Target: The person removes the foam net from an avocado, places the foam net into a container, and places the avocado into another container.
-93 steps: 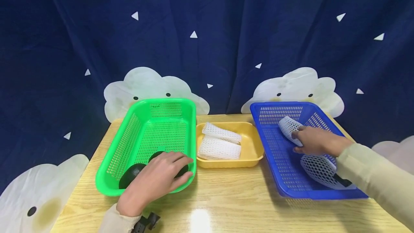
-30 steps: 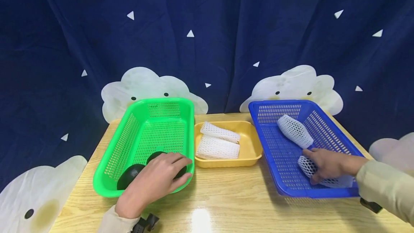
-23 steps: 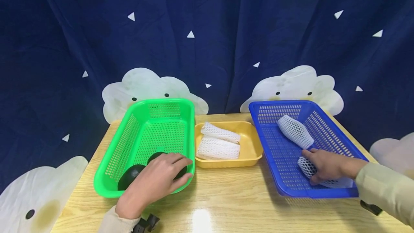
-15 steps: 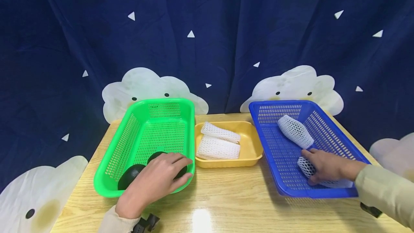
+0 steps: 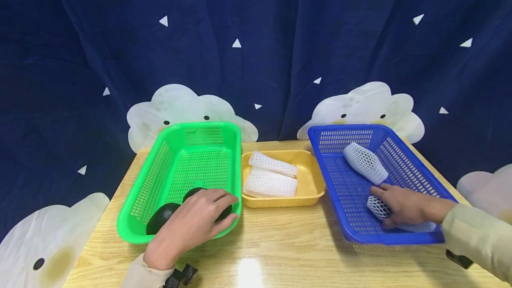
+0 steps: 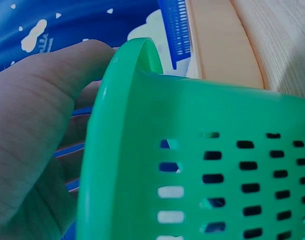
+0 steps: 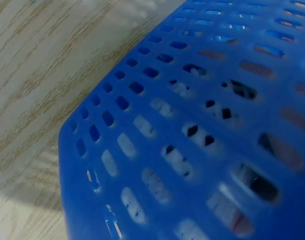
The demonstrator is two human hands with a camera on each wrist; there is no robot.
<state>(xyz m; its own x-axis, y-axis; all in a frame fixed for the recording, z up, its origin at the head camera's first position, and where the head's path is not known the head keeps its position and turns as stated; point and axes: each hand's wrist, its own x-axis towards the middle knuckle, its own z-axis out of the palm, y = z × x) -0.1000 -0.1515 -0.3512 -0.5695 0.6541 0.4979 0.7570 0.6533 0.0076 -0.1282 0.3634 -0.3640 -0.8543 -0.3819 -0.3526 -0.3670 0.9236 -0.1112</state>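
Note:
My left hand (image 5: 200,212) rests with loose fingers over a dark, rounded fruit (image 5: 193,192) in the near end of the green basket (image 5: 138,190). Beside it, partly behind that wrist, lies another such black fruit (image 5: 162,217). In the left wrist view, the green basket wall hides what is under the fingers (image 6: 80,130). In the blue basket (image 5: 340,208), my right hand (image 5: 404,206) grips a dark fruit in a white foam net sleeve (image 5: 377,206); thumb and fingers lie on either side. A second net-sleeved fruit (image 5: 365,162) lies farther back in that basket.
Between the baskets stands a yellow tray (image 5: 312,179) holding white foam net sleeves (image 5: 272,183), lying flat. All three containers are on a light wooden table (image 5: 272,243). A dark blue curtain (image 5: 264,34) with cloud prints hangs behind.
Since the earliest frame, my right hand has moved from the farther net-sleeved fruit to the nearer one. In the last second it has shifted very slightly. My left hand has stayed in place.

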